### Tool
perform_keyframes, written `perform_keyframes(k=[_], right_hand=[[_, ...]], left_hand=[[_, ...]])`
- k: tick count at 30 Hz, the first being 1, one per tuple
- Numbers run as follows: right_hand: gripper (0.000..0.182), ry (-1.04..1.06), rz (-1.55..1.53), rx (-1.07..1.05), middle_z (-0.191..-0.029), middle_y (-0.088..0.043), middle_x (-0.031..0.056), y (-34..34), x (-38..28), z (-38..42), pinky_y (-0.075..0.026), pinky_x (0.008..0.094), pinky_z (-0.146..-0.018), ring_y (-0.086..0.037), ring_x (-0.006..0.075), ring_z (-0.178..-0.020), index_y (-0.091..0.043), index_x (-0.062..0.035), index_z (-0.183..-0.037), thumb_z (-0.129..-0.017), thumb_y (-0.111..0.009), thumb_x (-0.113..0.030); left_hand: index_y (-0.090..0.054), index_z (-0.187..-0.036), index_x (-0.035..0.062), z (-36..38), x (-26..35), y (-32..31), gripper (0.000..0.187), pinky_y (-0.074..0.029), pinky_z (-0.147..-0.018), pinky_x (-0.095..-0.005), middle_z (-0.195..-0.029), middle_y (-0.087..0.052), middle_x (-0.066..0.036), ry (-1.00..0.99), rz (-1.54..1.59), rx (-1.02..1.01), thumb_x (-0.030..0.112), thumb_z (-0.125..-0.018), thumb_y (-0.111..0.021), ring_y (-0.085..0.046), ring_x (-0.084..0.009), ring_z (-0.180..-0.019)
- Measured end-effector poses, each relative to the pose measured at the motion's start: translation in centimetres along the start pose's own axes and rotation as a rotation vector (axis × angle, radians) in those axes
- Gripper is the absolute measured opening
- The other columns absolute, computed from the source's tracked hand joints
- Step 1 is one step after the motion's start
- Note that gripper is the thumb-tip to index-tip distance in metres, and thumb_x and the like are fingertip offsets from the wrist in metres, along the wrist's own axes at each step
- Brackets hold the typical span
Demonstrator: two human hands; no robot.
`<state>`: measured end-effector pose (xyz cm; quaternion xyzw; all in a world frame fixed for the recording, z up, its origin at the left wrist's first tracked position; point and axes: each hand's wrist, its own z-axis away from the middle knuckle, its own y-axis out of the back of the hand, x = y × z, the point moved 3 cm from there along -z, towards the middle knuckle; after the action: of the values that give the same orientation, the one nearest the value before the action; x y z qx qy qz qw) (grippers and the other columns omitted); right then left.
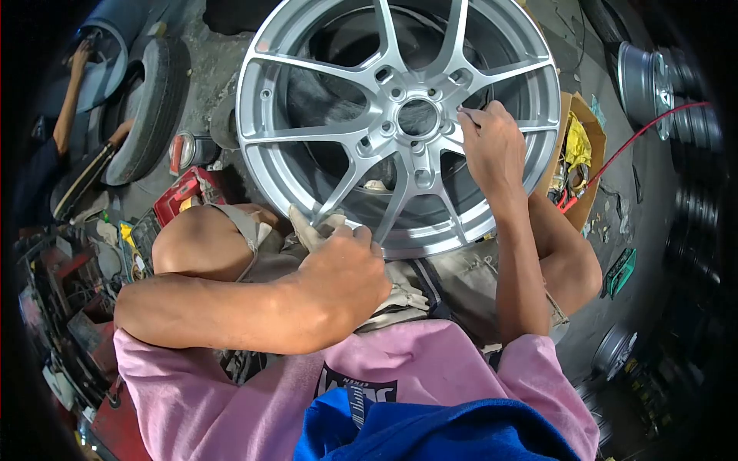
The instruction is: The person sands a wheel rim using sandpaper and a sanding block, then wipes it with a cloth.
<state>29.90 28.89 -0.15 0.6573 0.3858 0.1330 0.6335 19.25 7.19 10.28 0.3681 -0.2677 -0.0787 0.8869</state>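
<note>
Wheel rim (pixel 401 156), face-up before us, near edge at our lap! We judge this as close handwork around the spokes: our right hand (pixel 496 152) pinches a small dark piece (pixel 470 117) by the hub; our left hand (pixel 344 269) curls at the near lip, pale cloth (pixel 308 229) at its fingers, its grip we cannot tell. Next calls for light, steady fingers. Silver-grey spokes gleam, fork-shaped around an open centre.

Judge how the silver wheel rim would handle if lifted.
The silver wheel rim likely feels rigid, given its metallic-looking spokes. Its round outline suggests it could roll if stood on edge. Its smooth finish may be slippery to grip.
</note>
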Motion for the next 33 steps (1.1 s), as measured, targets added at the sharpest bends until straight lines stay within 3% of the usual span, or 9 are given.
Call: perform_keyframes(k=[5,10,17,23,29,31,33], right_hand=[[0.021,-0.057,0.017,0.033,-0.093,-0.065,0.0171,-0.8,-0.6,-0.2,-0.052,0.0476,-0.082,-0.067,0.0369,-0.091,-0.076,0.0013,-0.092,-0.094,-0.067,-0.017],[0.021,-0.039,0.028,0.036,-0.091,-0.066,0.0170,-0.8,-1.0,0.1,-0.052,0.0486,-0.078,-0.067,0.0372,-0.089,-0.075,-0.0005,-0.091,-0.097,-0.063,-0.017],[0.024,-0.043,0.115,-0.026,-0.093,-0.067,0.0192,-1.1,-0.5,-0.3,-0.054,0.0499,-0.078,-0.068,0.0410,-0.088,-0.073,0.0002,-0.091,-0.099,-0.059,-0.017],[0.025,-0.056,0.064,0.042,-0.095,-0.068,0.0189,-1.3,-0.3,-0.1,-0.053,0.0512,-0.079,-0.069,0.0411,-0.091,-0.074,-0.0003,-0.094,-0.100,-0.058,-0.018],[0.030,-0.055,0.031,-0.079,-0.100,-0.069,0.0176,-0.6,0.3,0.3,-0.052,0.0492,-0.083,-0.068,0.0405,-0.094,-0.075,-0.0032,-0.105,-0.103,-0.054,-0.024],[0.024,-0.014,0.024,0.003,-0.092,-0.067,0.0204,-0.8,0.8,0.1,-0.053,0.0517,-0.076,-0.068,0.0424,-0.085,-0.073,-0.0003,-0.090,-0.099,-0.057,-0.016],[0.024,-0.013,0.018,0.008,-0.091,-0.067,0.0204,-1.2,0.9,-0.2,-0.052,0.0519,-0.076,-0.068,0.0424,-0.084,-0.072,0.0000,-0.088,-0.099,-0.058,-0.016]], left_hand=[[-0.075,-0.093,-0.0035,0.2,0.1,-0.2,0.021,-0.052,-0.093,-0.0416,-0.104,-0.070,-0.020,-0.014,0.020,-0.020,0.007,-0.076,-0.070,-0.064,-0.0318,-0.108],[-0.077,-0.088,-0.0015,0.7,0.0,0.3,0.020,-0.052,-0.088,-0.0413,-0.100,-0.071,-0.019,-0.037,0.066,-0.008,0.007,-0.069,-0.075,-0.065,-0.0305,-0.105],[-0.078,-0.088,-0.0002,0.2,0.4,-1.1,0.016,-0.051,-0.088,-0.0423,-0.100,-0.071,-0.018,-0.006,-0.014,-0.006,0.009,-0.079,-0.069,-0.065,-0.0301,-0.103],[-0.077,-0.091,-0.0009,0.3,0.5,-1.0,0.018,-0.051,-0.091,-0.0432,-0.102,-0.071,-0.019,-0.016,0.034,-0.009,0.009,-0.078,-0.069,-0.066,-0.0314,-0.105],[-0.077,-0.093,-0.0008,0.0,0.4,-0.5,0.019,-0.051,-0.091,-0.0434,-0.103,-0.072,-0.018,-0.005,0.020,-0.046,0.009,-0.080,-0.068,-0.066,-0.0313,-0.106],[-0.077,-0.094,-0.0007,-0.2,0.5,-0.6,0.019,-0.051,-0.092,-0.0430,-0.103,-0.072,-0.018,-0.012,0.004,-0.056,0.009,-0.080,-0.068,-0.066,-0.0311,-0.106],[-0.076,-0.095,-0.0006,-0.3,0.5,-0.5,0.019,-0.051,-0.092,-0.0426,-0.103,-0.072,-0.018,-0.018,-0.026,-0.059,0.009,-0.081,-0.067,-0.066,-0.0309,-0.106]])
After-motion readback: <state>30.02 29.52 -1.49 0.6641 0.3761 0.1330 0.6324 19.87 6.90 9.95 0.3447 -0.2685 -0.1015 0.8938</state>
